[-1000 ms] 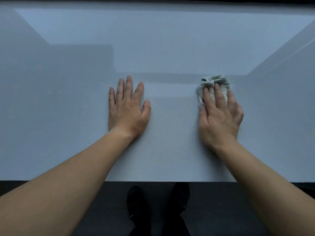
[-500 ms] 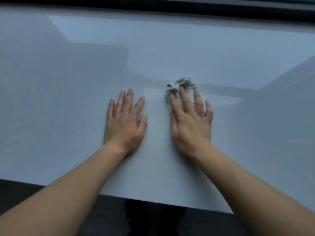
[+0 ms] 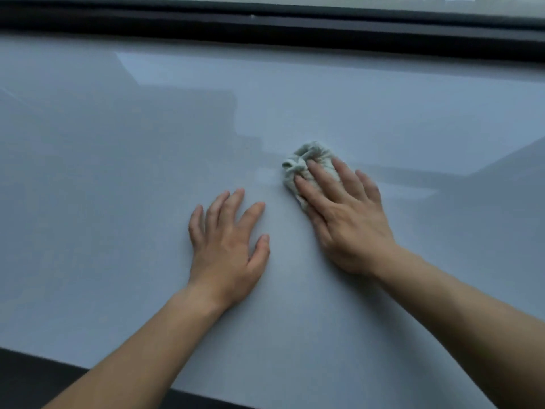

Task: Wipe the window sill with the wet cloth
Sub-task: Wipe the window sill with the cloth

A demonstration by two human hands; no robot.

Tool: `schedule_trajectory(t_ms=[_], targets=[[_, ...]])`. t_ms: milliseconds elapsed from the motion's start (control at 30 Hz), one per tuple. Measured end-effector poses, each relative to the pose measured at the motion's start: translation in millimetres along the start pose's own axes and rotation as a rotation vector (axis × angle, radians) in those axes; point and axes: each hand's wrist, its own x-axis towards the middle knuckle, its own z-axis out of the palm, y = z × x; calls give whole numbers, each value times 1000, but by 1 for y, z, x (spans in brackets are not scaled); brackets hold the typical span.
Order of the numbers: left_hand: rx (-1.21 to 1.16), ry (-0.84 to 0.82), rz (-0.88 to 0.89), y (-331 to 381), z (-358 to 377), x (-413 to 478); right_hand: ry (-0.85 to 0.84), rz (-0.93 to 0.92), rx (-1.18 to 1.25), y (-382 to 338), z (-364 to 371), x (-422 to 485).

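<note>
A wide, pale grey window sill [image 3: 118,202] fills most of the head view. A crumpled whitish cloth [image 3: 312,154] lies on it right of centre. My right hand [image 3: 345,214] presses flat on the cloth with straight fingers, covering its near part. My left hand [image 3: 227,246] rests flat on the bare sill just left of it, fingers spread, touching no cloth.
A dark window frame [image 3: 265,28] runs along the sill's far edge, with glass above it. The sill's front edge [image 3: 73,364] drops to a dark floor at the lower left. Shadows and reflections fall across the sill surface.
My right hand has slid the cloth leftward toward my left hand and a little farther from me. The view has tilted up, so the window frame shows and the floor has mostly left the frame.
</note>
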Motion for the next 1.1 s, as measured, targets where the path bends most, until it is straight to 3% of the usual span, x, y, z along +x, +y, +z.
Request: schedule_trajectory(t_ms=[67,200,233,267,333,433,500,567,667,700,800,867,1033,1100], targets=[[-13,39,-2,0,-3,20,7,44,-19,36,-4,23],[-94,15,24,11,2,86,19,521,59,67,-14,82],[-108,-16,15,14,4,103,26,564,65,56,-13,88],[-101,-46,2,16,7,117,20,527,60,42,-11,89],[-35,-72,-15,18,13,132,21,281,30,19,-5,75],[20,-76,-5,19,15,132,-40,65,32,42,-12,70],[31,-82,-4,20,14,130,-25,170,12,77,-15,88],[40,-94,-8,21,14,132,20,391,25,100,-18,113],[48,-83,3,21,14,132,69,606,48,91,-16,139],[44,-74,5,20,15,132,65,566,48,79,-13,140],[38,-61,6,19,16,133,23,169,-1,49,-7,122],[39,-59,7,20,16,134,-28,39,1,63,-13,127],[41,-54,9,20,16,134,7,392,36,81,-17,190],[45,-61,8,20,17,136,2,283,13,61,-13,207]])
